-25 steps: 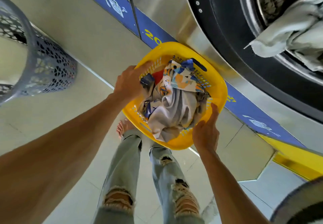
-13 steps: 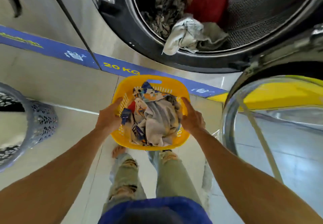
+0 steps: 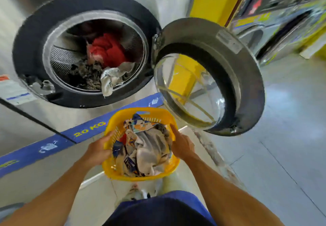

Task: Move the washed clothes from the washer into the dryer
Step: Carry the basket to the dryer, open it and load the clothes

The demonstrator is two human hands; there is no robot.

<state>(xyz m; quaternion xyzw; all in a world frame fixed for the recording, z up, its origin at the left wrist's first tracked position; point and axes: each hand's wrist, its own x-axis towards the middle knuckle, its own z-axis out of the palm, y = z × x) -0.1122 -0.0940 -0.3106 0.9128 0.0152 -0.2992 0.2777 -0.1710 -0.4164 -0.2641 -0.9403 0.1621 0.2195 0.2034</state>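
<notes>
Yellow basket (image 3: 141, 176) half-filled, gripped by left hand (image 3: 97, 150) at nine o'clock, right hand (image 3: 182, 145) at three; clothes (image 3: 105, 53) remaining in washer (image 3: 31, 37), twelve o'clock.

Yellow basket (image 3: 169, 118) in both hands, now higher, nearer the open drum (image 3: 95, 53).

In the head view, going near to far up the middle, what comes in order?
Yellow laundry basket of clothes, gripped at its sides by the left hand and right hand → blue 20 KG strip → grey cloth over the drum's lip → red garment.
</notes>
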